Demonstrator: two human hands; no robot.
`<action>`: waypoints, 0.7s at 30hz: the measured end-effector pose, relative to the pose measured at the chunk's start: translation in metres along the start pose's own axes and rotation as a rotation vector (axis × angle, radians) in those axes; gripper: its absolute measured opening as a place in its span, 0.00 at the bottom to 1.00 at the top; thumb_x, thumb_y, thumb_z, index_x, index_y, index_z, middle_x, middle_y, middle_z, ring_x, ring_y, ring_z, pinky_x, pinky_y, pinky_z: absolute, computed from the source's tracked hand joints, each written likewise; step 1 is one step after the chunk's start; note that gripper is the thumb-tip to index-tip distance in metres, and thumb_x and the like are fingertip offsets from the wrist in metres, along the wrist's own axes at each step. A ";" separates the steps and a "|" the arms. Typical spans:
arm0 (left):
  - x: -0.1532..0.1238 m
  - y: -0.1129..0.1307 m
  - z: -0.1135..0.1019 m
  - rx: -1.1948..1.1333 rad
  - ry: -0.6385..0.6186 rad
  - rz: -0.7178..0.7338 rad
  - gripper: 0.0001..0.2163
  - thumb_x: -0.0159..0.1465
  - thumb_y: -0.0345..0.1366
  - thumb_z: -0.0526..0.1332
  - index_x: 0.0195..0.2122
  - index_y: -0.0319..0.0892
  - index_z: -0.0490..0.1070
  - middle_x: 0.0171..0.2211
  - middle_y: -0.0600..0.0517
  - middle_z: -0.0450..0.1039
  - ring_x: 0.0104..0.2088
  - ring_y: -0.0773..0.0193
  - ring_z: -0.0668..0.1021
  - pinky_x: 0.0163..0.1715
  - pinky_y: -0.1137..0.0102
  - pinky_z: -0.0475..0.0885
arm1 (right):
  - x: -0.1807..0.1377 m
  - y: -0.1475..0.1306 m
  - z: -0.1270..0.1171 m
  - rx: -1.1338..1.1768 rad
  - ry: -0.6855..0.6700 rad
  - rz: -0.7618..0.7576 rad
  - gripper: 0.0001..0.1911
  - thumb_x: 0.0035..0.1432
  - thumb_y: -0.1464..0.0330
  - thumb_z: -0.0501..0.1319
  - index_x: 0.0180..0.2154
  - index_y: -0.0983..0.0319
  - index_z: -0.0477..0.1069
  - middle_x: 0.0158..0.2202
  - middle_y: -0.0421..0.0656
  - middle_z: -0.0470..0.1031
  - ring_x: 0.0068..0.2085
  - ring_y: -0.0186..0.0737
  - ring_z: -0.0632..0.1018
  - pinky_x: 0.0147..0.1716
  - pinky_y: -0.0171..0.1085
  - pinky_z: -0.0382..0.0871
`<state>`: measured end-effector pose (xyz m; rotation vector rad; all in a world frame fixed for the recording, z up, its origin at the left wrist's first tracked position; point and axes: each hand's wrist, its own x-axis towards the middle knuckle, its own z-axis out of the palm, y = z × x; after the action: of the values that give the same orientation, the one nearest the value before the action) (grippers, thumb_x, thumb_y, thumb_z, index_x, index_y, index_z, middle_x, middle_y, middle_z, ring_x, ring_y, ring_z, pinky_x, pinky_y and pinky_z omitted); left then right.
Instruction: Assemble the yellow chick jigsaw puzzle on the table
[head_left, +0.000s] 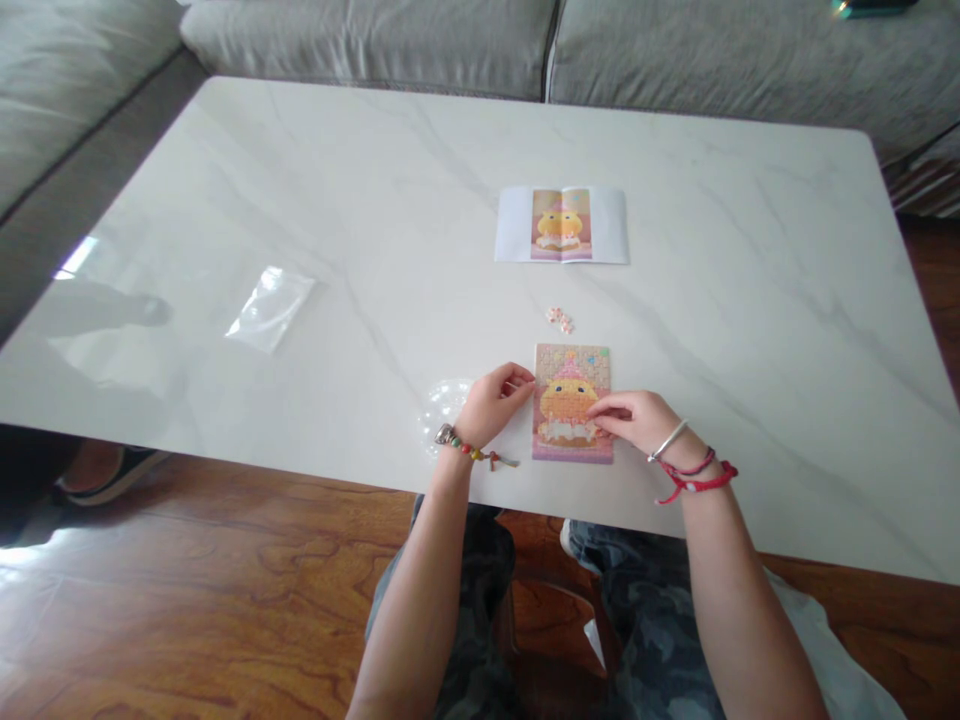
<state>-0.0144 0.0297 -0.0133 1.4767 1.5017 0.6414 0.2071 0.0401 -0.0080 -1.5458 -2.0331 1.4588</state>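
Observation:
A jigsaw puzzle (572, 372) with a yellow cartoon animal and a cake lies near the table's front edge, its pieces mostly fitted together. At its left edge, my left hand (496, 402) is closed, fingers bent and tips touching or just beside the border. My right hand (634, 414) reaches over the lower right part of the puzzle with thumb and finger pinched together. Whatever either pinch holds is too small to make out. Just beyond the puzzle sits a small heap of loose puzzle pieces (560, 320).
A creased reference picture sheet (514, 225) lies farther back on the white marbled table (390, 230). Clear plastic packaging (442, 405) is beside my left wrist, and a transparent bag (271, 308) lies to the left. A grey sofa (375, 45) borders the far side. Someone's foot (112, 470) shows at left.

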 end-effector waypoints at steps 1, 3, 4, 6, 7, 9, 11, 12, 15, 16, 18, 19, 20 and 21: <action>0.000 0.000 0.000 0.000 0.000 -0.001 0.08 0.56 0.38 0.53 0.32 0.40 0.66 0.27 0.53 0.69 0.26 0.71 0.69 0.27 0.75 0.65 | 0.000 0.001 0.000 0.019 -0.003 0.006 0.07 0.46 0.69 0.57 0.29 0.61 0.72 0.29 0.41 0.76 0.30 0.36 0.76 0.31 0.34 0.70; 0.000 0.001 0.000 0.000 -0.001 -0.002 0.08 0.56 0.37 0.53 0.32 0.40 0.66 0.27 0.53 0.69 0.26 0.72 0.69 0.27 0.75 0.65 | 0.001 0.001 0.000 0.057 -0.011 0.016 0.07 0.46 0.69 0.57 0.29 0.61 0.72 0.28 0.41 0.76 0.29 0.36 0.76 0.31 0.34 0.71; 0.000 0.001 0.000 0.000 -0.001 -0.003 0.08 0.56 0.37 0.53 0.32 0.40 0.66 0.27 0.53 0.69 0.26 0.72 0.69 0.27 0.75 0.65 | 0.001 0.001 0.000 0.070 -0.014 0.019 0.06 0.45 0.69 0.58 0.29 0.61 0.71 0.28 0.42 0.76 0.29 0.36 0.76 0.31 0.34 0.71; 0.000 0.001 -0.001 0.000 -0.001 -0.005 0.08 0.56 0.37 0.53 0.32 0.40 0.66 0.27 0.54 0.69 0.26 0.72 0.69 0.27 0.75 0.65 | 0.001 0.000 0.000 0.092 -0.018 0.021 0.06 0.45 0.69 0.58 0.30 0.62 0.71 0.28 0.42 0.75 0.29 0.36 0.76 0.31 0.34 0.71; 0.000 0.001 -0.001 -0.001 -0.002 -0.005 0.08 0.56 0.37 0.53 0.32 0.40 0.66 0.27 0.54 0.69 0.26 0.72 0.69 0.27 0.75 0.65 | 0.000 -0.001 0.000 0.109 -0.022 0.025 0.06 0.45 0.69 0.58 0.30 0.62 0.70 0.28 0.42 0.75 0.29 0.36 0.76 0.31 0.34 0.71; 0.000 0.001 -0.001 -0.006 -0.003 0.000 0.08 0.56 0.37 0.53 0.33 0.40 0.66 0.27 0.53 0.69 0.26 0.72 0.69 0.27 0.75 0.65 | -0.001 -0.002 0.000 0.158 -0.050 0.051 0.06 0.45 0.69 0.58 0.29 0.63 0.69 0.25 0.41 0.75 0.26 0.35 0.76 0.28 0.33 0.71; -0.001 0.001 -0.002 -0.019 -0.011 0.009 0.08 0.56 0.37 0.53 0.33 0.40 0.66 0.28 0.53 0.69 0.27 0.72 0.69 0.27 0.75 0.65 | -0.002 -0.004 0.000 0.210 -0.091 0.096 0.05 0.46 0.69 0.57 0.29 0.63 0.68 0.20 0.40 0.73 0.22 0.34 0.74 0.22 0.32 0.70; -0.001 0.001 -0.002 -0.029 -0.017 0.011 0.08 0.56 0.38 0.53 0.33 0.40 0.66 0.28 0.53 0.69 0.27 0.72 0.69 0.27 0.75 0.65 | -0.002 -0.005 0.001 0.231 -0.106 0.116 0.05 0.46 0.69 0.56 0.28 0.64 0.67 0.18 0.39 0.71 0.20 0.33 0.74 0.20 0.31 0.69; -0.001 0.001 -0.002 -0.057 -0.032 0.014 0.08 0.56 0.38 0.53 0.33 0.40 0.66 0.28 0.53 0.69 0.27 0.72 0.70 0.28 0.74 0.66 | -0.003 -0.007 0.002 0.291 -0.094 0.137 0.05 0.46 0.69 0.56 0.29 0.64 0.66 0.18 0.38 0.70 0.19 0.32 0.73 0.18 0.31 0.69; -0.001 0.001 -0.002 -0.061 -0.031 0.015 0.08 0.56 0.38 0.53 0.33 0.40 0.66 0.28 0.53 0.69 0.27 0.72 0.70 0.28 0.74 0.66 | -0.003 -0.007 0.003 0.312 -0.086 0.134 0.06 0.46 0.69 0.56 0.29 0.64 0.66 0.18 0.38 0.70 0.20 0.33 0.73 0.19 0.31 0.69; -0.001 0.001 -0.002 -0.059 -0.023 0.015 0.08 0.56 0.38 0.53 0.33 0.40 0.66 0.28 0.53 0.69 0.27 0.72 0.70 0.28 0.74 0.66 | -0.003 -0.008 0.003 0.341 -0.079 0.126 0.06 0.46 0.69 0.56 0.30 0.64 0.66 0.18 0.38 0.70 0.20 0.33 0.74 0.20 0.33 0.70; -0.001 0.001 -0.002 -0.056 -0.021 0.015 0.08 0.56 0.38 0.53 0.33 0.40 0.66 0.28 0.53 0.69 0.27 0.72 0.70 0.28 0.74 0.66 | -0.003 -0.008 0.003 0.345 -0.076 0.125 0.06 0.46 0.69 0.56 0.29 0.64 0.66 0.18 0.38 0.70 0.20 0.33 0.74 0.21 0.33 0.71; -0.001 0.001 -0.002 -0.054 -0.020 0.015 0.08 0.56 0.38 0.53 0.33 0.40 0.66 0.28 0.53 0.69 0.26 0.72 0.70 0.28 0.74 0.66 | -0.003 -0.008 0.002 0.343 -0.068 0.127 0.06 0.46 0.69 0.57 0.29 0.64 0.66 0.19 0.38 0.70 0.20 0.33 0.74 0.21 0.33 0.71; -0.001 0.000 -0.002 -0.053 -0.020 0.015 0.08 0.56 0.38 0.53 0.33 0.40 0.66 0.28 0.53 0.69 0.26 0.72 0.70 0.28 0.74 0.66 | -0.003 -0.008 0.002 0.337 -0.054 0.131 0.06 0.45 0.69 0.57 0.29 0.64 0.67 0.19 0.38 0.70 0.20 0.33 0.74 0.21 0.33 0.71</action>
<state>-0.0157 0.0294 -0.0122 1.4512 1.4490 0.6687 0.2019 0.0371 -0.0016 -1.5321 -1.6284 1.7994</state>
